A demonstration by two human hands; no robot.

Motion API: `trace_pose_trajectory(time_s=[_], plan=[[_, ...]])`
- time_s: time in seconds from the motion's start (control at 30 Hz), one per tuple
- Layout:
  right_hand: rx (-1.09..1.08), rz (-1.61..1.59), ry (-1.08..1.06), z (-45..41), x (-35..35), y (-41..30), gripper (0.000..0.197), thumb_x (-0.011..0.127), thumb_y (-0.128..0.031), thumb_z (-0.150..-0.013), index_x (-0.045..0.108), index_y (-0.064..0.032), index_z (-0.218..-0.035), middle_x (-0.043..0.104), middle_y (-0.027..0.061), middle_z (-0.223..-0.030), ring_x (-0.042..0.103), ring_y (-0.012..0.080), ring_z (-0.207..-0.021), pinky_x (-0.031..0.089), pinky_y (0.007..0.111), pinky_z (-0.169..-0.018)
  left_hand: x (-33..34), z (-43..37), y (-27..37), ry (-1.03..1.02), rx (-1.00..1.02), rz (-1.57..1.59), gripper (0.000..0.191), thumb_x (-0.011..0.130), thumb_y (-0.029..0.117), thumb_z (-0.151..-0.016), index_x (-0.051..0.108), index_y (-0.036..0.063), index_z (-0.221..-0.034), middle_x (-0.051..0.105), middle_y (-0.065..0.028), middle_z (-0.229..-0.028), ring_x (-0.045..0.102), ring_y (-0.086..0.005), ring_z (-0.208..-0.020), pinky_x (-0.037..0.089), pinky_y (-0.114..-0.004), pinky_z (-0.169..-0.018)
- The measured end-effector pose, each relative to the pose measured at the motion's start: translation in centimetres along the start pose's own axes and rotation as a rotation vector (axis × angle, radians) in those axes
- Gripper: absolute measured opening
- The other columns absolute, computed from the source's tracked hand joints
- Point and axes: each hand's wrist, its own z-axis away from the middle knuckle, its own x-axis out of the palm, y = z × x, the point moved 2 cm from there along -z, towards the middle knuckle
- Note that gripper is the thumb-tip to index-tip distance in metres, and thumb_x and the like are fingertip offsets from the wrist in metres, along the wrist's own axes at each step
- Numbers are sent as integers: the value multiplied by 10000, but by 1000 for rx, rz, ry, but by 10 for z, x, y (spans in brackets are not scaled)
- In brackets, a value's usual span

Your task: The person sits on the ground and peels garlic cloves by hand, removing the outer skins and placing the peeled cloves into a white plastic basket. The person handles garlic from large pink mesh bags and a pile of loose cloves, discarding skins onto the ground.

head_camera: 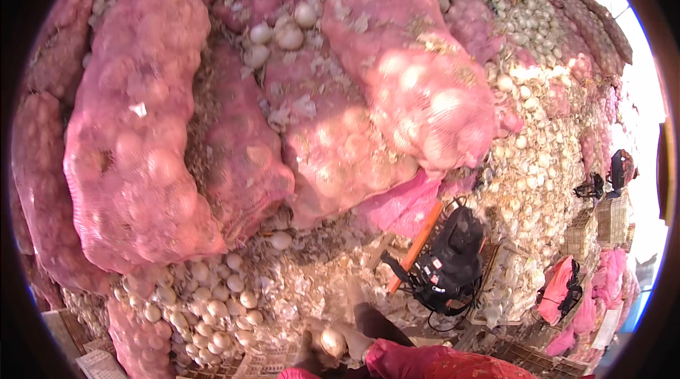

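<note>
At the bottom of the head view, a single pale onion (333, 343) sits between my two hands. My right hand (359, 340), reaching out of a pink-red sleeve, has its fingers on the onion's right side. My left hand (306, 350) is dark and blurred at the left of the same onion; whether it grips anything is unclear. A dark-clad lower leg (380, 321) extends beyond my right hand. Just left of my hands lies a pile of loose whitish onions (215, 309), and dry onion skins (297, 288) cover the ground ahead.
Large pink mesh sacks of onions (133, 129) fill the far side, with another sack (425, 92) stacked at right. A black bag (454, 257) with cables rests beside an orange bar (417, 246). Plastic crates (611, 222) and a pink-and-black bag (558, 290) stand farther right.
</note>
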Motion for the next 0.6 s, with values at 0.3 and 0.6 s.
trace_pose_trajectory(time_s=[0.3, 0.6], plan=[[-636, 140, -58, 170, 153, -289, 468, 408, -437, -1025, 573, -52, -1234, 678, 109, -1031, 676, 214, -923, 560, 362, -772, 318, 170, 32, -218, 579, -529, 772, 538, 694, -893, 529, 73, -1352, 607, -104, -1236, 558, -286, -1108, 451, -440, -947], [-1744, 516, 237, 436, 351, -585, 422, 492, -422, -982, 584, -69, -1194, 605, 121, -1026, 593, 197, -812, 475, 333, -739, 565, 462, 140, -521, 1747, -595, 736, 594, 535, -933, 344, 161, -1515, 363, -84, -1532, 377, -323, -1357, 399, -477, -999]])
